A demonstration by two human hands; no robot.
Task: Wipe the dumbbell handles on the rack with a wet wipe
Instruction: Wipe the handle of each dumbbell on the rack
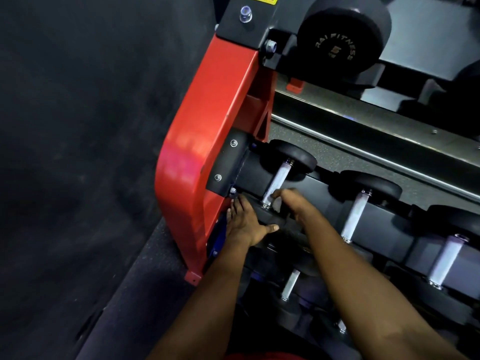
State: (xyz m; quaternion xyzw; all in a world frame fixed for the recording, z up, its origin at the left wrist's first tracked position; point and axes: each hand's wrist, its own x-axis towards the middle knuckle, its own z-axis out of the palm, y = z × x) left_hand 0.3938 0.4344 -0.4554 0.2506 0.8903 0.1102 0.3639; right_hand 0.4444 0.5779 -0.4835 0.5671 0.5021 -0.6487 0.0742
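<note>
The right hand (292,201) pinches a pale wet wipe (277,204) against the near end of the leftmost dumbbell handle (278,181). The left hand (246,224) rests on that dumbbell's near head (268,216), beside the red rack upright (207,126).

Head view, steeply down, close on rack (197,141)

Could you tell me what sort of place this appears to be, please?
Most likely a gym: a red-framed rack holds rows of dumbbells with knurled metal handles, and one dumbbell head is marked "FITNESS".
</note>
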